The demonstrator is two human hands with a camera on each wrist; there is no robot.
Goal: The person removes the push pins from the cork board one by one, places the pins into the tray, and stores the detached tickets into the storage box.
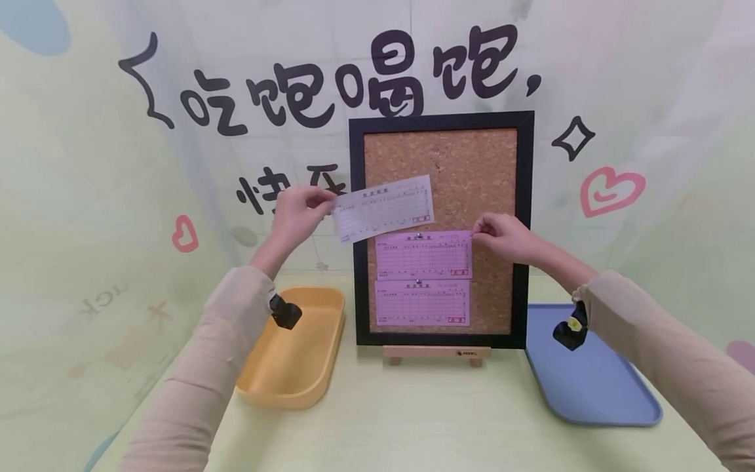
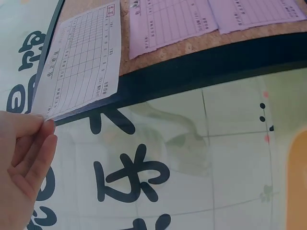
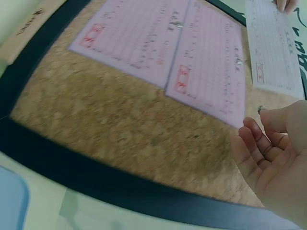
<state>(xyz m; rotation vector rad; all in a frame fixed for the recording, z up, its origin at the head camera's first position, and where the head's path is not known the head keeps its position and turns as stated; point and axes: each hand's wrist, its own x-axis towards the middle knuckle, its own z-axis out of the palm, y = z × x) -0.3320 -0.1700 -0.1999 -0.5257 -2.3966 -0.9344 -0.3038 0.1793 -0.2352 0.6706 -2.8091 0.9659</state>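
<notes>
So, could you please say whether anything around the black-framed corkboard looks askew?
The white rectangular paper slip in the left hand tilts up to the right and juts left past the black frame, while the two pink paper slips below sit straight.

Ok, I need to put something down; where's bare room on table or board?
Table: bare before the wooden stand, between the yellow tray and blue tray. Corkboard: bare at lower right, between the pink slips and frame. Crowded: mid-board, around the white slip and right hand; small specks show above.
</notes>
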